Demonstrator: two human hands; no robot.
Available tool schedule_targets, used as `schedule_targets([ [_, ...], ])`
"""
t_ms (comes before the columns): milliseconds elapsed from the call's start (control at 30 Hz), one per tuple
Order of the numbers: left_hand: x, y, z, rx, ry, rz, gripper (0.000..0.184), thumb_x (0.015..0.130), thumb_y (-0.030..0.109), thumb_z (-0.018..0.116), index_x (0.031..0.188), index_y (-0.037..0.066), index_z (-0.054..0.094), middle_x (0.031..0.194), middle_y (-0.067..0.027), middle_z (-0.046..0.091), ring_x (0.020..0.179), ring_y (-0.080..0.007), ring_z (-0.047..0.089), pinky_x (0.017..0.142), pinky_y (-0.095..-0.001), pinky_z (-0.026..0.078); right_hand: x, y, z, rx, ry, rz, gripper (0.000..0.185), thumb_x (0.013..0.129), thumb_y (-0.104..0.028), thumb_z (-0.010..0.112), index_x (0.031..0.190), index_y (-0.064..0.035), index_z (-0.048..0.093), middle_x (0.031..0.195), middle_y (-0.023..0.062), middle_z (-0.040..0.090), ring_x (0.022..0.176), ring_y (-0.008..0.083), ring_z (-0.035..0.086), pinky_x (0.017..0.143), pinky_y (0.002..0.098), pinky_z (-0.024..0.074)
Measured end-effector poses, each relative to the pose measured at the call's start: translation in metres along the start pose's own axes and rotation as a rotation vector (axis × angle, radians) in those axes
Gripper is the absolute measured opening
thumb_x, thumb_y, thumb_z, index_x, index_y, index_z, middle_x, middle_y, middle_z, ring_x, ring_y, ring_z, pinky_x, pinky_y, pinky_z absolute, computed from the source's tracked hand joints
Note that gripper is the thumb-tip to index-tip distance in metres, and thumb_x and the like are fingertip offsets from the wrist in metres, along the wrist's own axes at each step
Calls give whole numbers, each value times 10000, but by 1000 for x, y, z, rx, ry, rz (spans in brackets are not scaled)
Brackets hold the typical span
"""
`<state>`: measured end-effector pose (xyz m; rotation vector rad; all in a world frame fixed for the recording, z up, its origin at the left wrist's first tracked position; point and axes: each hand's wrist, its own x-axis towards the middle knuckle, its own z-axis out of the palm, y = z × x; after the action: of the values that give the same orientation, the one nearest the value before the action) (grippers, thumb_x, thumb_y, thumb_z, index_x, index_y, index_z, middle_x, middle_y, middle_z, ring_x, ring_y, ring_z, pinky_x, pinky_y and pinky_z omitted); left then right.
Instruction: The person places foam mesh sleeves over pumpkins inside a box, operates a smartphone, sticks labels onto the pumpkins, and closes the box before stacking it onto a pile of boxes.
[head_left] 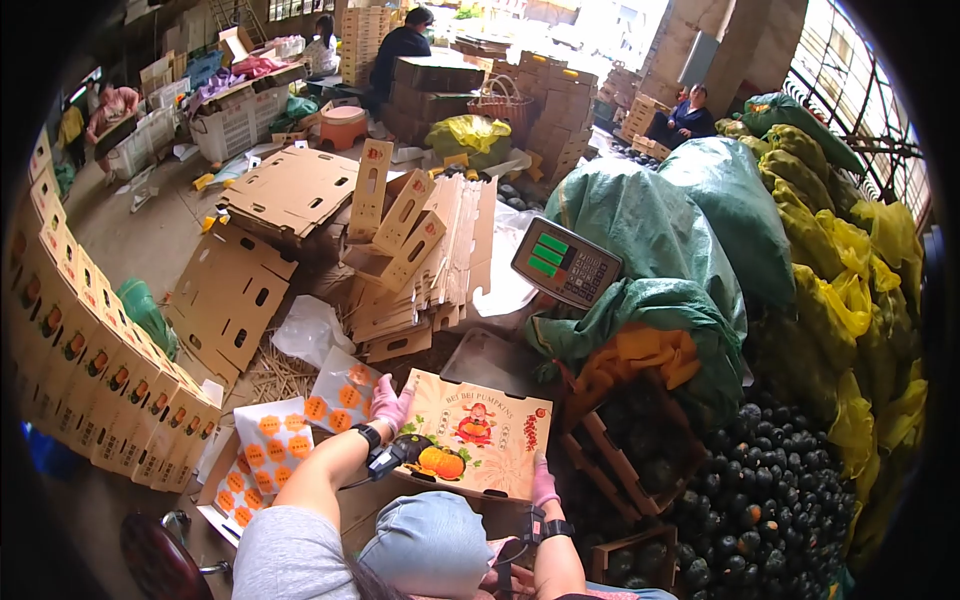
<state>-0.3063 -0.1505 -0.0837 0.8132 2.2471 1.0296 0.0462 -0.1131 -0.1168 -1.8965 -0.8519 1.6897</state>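
A printed pumpkin carton [475, 432] is held level in front of my body. My left hand [391, 404], in a pink glove, grips its left edge near the upper corner. My right hand [543, 484], also in a pink glove, holds the lower right edge. The carton's printed face is turned up, showing a figure and pumpkins. To the left of the carton lie sheets of orange stickers [268, 452], some in an open box. A scale display [566, 263] with lit green digits stands beyond the carton, above a metal scale plate [486, 362].
Dark green pumpkins [765, 500] are heaped at the right, below yellow net sacks [800, 330] and green sacks [650, 220]. Stacked printed cartons [100, 350] curve along the left. Flattened cardboard [440, 270] lies ahead. Several people are in the background.
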Motion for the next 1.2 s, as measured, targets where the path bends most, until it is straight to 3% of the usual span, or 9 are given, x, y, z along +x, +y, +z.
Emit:
schedule_targets([
  [200,-39,-82,5,-318,-307,-270,989,694,646,669,1412,137,218,1354,-171,398,1184,-332,457,1003,-457,352,-5,-5,8,-96,211,27,916,777,-679,553,1243,107,480,1134,184,605,992,253,602,868,352,483],
  [333,-57,-87,-9,-760,-848,-755,683,755,587,659,1255,166,461,1232,-67,532,1115,-252,505,937,-473,384,-29,-25,10,-190,250,191,1187,660,-803,540,1426,24,168,1420,269,319,1290,376,366,1061,447,288],
  [500,-78,-41,-48,-929,-795,-737,469,829,376,668,1189,117,516,1135,-73,609,1041,-219,573,954,-409,420,-42,-46,8,-187,198,169,1028,690,-711,618,1385,-28,294,1337,196,462,1208,353,460,1004,473,352],
  [567,-84,-23,-63,-921,-740,-720,500,845,367,641,1242,100,501,1197,-92,601,1112,-246,553,1007,-440,373,-39,-43,-1,-77,-205,139,886,727,-656,628,1336,-57,394,1245,147,546,1137,334,513,937,472,399],
  [733,-95,-17,-90,-826,-787,-578,400,820,319,682,1136,111,553,1068,-38,630,977,-192,596,871,-372,466,-91,-40,-12,227,-539,160,523,858,-447,591,1264,-128,509,1124,67,635,956,246,617,727,410,493],
  [900,-124,16,-129,-683,-799,-221,495,797,291,708,1213,111,510,1075,-7,587,967,-131,548,807,-327,452,-155,-39,-5,922,-1078,100,672,806,-168,620,1408,-92,332,1365,168,453,1271,321,423,1095,499,292],
  [1067,-124,55,-153,-650,-727,319,691,755,207,738,1327,39,389,1089,-29,537,899,-83,542,708,-218,466,-121,-37,-21,650,-983,-53,735,716,-293,732,1346,-85,416,1329,88,500,1216,330,462,1030,575,314],
  [1133,-145,108,-184,-563,-584,413,790,689,219,754,1341,-1,366,1242,-89,477,1117,-152,470,941,-295,411,-118,-54,-19,565,-865,-200,707,725,-285,728,1324,-66,425,1306,98,510,1187,321,478,1004,549,340],
  [1200,-160,156,-211,-368,-432,620,820,666,195,756,1352,11,347,1237,-99,482,1129,-156,463,955,-296,400,-131,-83,-13,450,-691,-502,679,733,-277,724,1303,-47,435,1284,108,520,1157,312,494,979,523,366],
])
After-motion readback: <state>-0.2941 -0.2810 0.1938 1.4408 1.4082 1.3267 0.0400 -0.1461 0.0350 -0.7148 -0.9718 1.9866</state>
